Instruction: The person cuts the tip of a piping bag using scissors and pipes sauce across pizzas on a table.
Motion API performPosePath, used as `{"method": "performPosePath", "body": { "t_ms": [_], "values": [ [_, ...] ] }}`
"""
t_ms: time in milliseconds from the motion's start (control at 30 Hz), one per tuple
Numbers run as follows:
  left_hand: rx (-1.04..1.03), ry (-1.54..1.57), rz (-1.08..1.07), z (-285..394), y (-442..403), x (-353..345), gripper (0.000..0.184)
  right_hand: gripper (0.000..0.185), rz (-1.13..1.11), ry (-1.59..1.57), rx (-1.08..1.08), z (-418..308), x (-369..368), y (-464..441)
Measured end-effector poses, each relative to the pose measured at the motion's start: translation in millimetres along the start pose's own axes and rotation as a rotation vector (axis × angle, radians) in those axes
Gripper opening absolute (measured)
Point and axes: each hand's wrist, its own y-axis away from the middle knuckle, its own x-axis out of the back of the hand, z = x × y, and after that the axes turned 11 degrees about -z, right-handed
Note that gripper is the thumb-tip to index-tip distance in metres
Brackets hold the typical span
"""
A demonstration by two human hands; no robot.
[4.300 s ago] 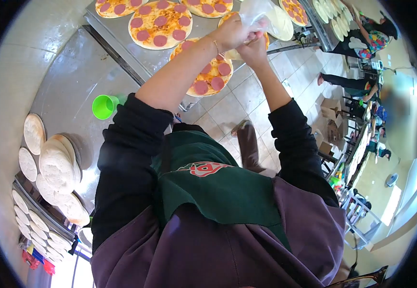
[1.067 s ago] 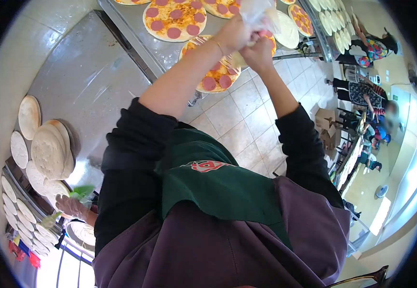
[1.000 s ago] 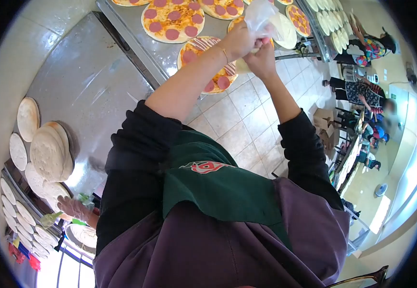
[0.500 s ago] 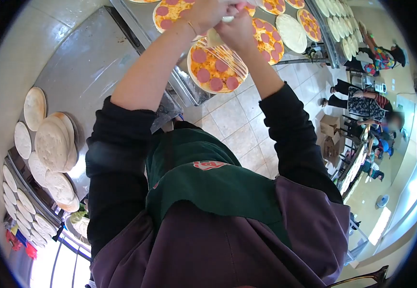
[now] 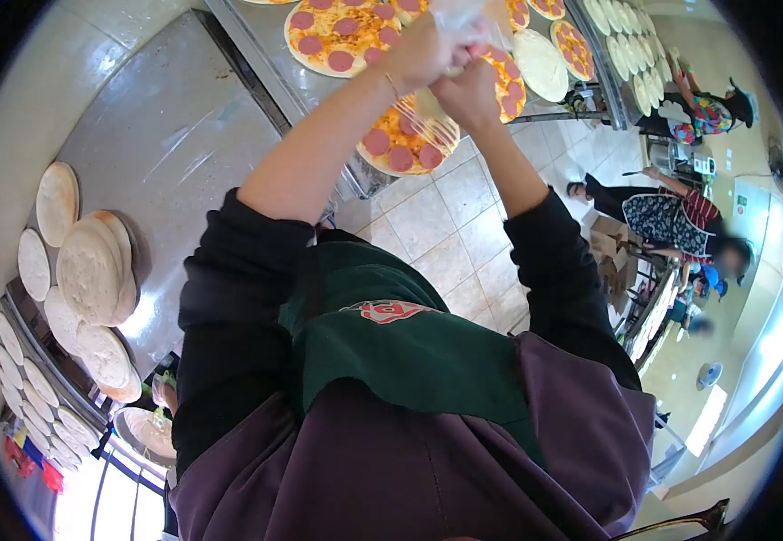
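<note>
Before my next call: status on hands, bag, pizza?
Left hand and right hand closed on bag. Pizza below, partly striped white. Hands partly block view of it.

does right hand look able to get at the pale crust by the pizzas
Probably yes: the pale crust lies uncovered near the right hand, only a flat pizza between, though that hand seems busy with the plastic bag.

My left hand (image 5: 418, 54) and right hand (image 5: 470, 93) meet, both clenched, the left slightly farther forward; behind them, my bare forearms (image 5: 315, 142) slant inward from either side.
</note>
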Motion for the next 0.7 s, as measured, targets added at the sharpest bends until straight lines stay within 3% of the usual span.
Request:
{"method": "performPosePath", "body": {
  "t_ms": [33, 100, 233, 300, 400, 500, 600, 700],
  "values": [
    [0.009, -0.007, 0.002, 5, 0, 11, 0.006, 0.036, -0.004, -0.010, 0.004, -10, -6, -9],
    [0.184, 0.143, 0.181, 18, -4, 31, 0.012, 0.036, 0.201, 0.068, 0.373, -24, -20, -30],
    [0.316, 0.192, 0.222, 17, 4, 46, 0.013, 0.021, 0.201, -0.162, 0.391, -24, -37, -45],
    [0.227, 0.110, 0.260, 11, 9, 31, 0.007, 0.035, 0.052, 0.011, 0.304, -26, -22, -25],
    [0.220, 0.235, 0.140, 18, 11, -6, 0.008, 0.036, 0.042, 0.002, 0.208, 6, -11, 2],
    [0.252, 0.497, 0.174, 6, 9, -37, 0.013, 0.036, 0.176, -0.063, 0.229, 15, 1, 29],
    [0.226, 0.570, 0.191, 5, 8, -47, 0.009, 0.034, 0.187, -0.050, 0.191, 20, 3, 35],
    [0.228, 0.372, 0.195, 11, 10, -27, 0.010, 0.039, 0.058, -0.024, 0.176, 6, -2, 20]
  ]
}}
